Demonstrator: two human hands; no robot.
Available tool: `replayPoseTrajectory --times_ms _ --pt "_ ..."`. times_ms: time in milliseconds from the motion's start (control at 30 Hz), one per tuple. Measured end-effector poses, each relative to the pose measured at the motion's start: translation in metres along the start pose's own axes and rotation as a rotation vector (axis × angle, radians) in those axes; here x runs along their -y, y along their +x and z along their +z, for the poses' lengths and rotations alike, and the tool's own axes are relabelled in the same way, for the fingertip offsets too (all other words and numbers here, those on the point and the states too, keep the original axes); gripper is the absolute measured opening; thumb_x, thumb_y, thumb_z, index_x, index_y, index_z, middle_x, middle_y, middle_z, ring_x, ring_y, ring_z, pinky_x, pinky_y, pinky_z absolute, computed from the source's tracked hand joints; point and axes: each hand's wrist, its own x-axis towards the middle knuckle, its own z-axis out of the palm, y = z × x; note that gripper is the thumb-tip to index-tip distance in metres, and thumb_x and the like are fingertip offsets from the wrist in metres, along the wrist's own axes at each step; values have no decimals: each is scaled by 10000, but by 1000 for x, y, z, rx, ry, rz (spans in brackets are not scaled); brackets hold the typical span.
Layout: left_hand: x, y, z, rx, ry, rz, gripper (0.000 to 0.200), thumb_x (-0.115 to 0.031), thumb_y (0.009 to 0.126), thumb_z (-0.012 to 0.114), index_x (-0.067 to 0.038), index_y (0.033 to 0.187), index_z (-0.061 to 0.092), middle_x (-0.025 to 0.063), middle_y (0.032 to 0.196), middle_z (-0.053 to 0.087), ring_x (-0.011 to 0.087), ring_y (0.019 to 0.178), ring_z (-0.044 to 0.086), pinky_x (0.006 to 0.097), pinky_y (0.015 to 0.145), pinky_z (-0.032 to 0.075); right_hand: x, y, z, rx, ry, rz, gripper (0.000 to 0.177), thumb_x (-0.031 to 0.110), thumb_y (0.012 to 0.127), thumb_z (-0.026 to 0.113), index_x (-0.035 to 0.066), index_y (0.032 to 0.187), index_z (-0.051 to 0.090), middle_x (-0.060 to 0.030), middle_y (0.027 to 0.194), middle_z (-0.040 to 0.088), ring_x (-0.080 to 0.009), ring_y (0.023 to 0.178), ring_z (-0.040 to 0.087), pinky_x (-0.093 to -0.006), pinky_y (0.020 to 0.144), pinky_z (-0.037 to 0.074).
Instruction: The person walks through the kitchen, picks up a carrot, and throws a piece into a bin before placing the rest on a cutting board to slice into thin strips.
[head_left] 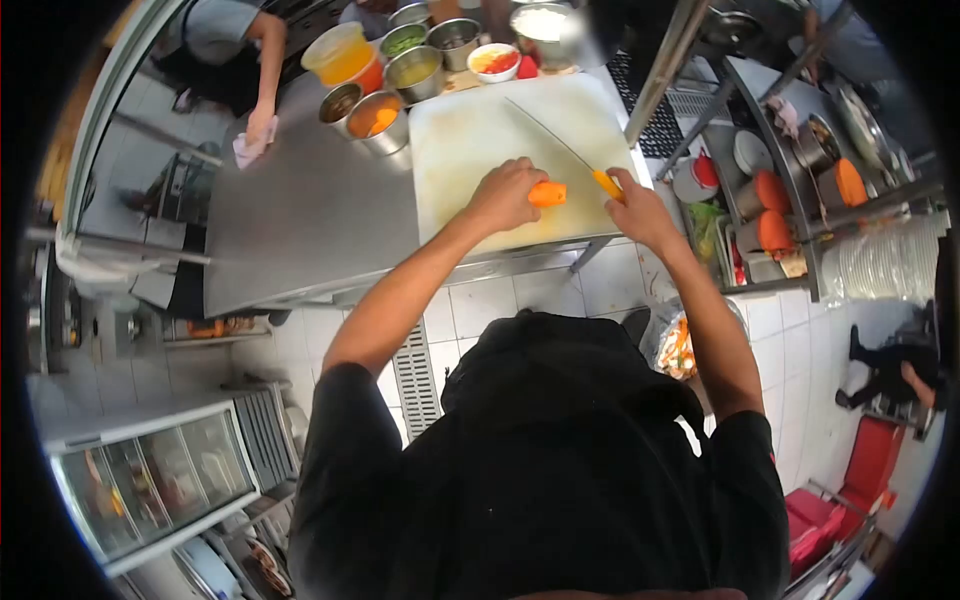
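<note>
Left hand (508, 196)'s got its fingers round the carrot (547, 194), right hand (637, 208)'s are clamped on the knife (607, 184).

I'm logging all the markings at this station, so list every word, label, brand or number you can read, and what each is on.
No text can be read.
Knife: no legible brand.
Yellow tub: no legible label.
Wrapped plates: too blurred to tell.
Red mark on the right sleeve: too small to read.
</note>
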Motion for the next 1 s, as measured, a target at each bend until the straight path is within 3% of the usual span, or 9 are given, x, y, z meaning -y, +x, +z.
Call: replayPoseTrajectory --times_ms 100,200,300,400,600,800,1000 --pt "15 37 4 54 101 142 435 -60 716 711 -80 1151 722 123 1102 650 297 1114 605 465 1011 457 -2 -29 -2 -72 73 75 464 262 950 575 47 1355 501 -293 984 685 -484 947 657 -541 846 510" --pt "27 50 6 -1 106 257 492 -19 726 690 -120 1207 710 124 1249 616 304 1240 541 524 1101 373 -2 -53 -10 -60 78 119 463 227 949 605 32 1356 504 -299 978 688 -485 965 659 -520 860 505" --pt "25 34 12 -204 156 185 506 -39 735 723 -142 1230 705 134 1380 542 355 1339 453 540 1146 320 -1 -62 -18 3 -19 107 456 179 936 597 27 1351 485 -312 951 685 -500 965 649 -520 868 496" --pt "26 16 19 -375 -34 76 464 -73 747 755 -133 1205 714 140 1417 499 395 1366 403 522 1160 312 2 -63 -19 46 -23 84 399 145 920 583 32 1285 468 -319 934 673 -519 931 637 -567 840 484" --pt "10 9 31 -558 42 116 394 -111 769 791 -127 1155 717 124 1329 556 376 1278 466 474 1063 393 6 -50 -23 129 -68 91 314 192 971 580 30 1214 464 -319 902 666 -526 896 630 -600 792 465" --pt "-6 28 42 -536 132 88 232 -147 831 736 -134 1062 721 105 1219 571 322 1244 475 473 1029 338 13 -56 -37 94 -129 31 245 221 1010 560 38 1157 488 -288 808 668 -524 814 634 -607 728 468" --pt "-3 31 50 -537 138 92 202 -165 820 720 -140 1020 726 78 1208 548 305 1229 457 515 1015 311 32 -78 -55 171 -156 91 225 220 1004 563 38 1117 494 -288 800 671 -505 799 648 -600 729 484"
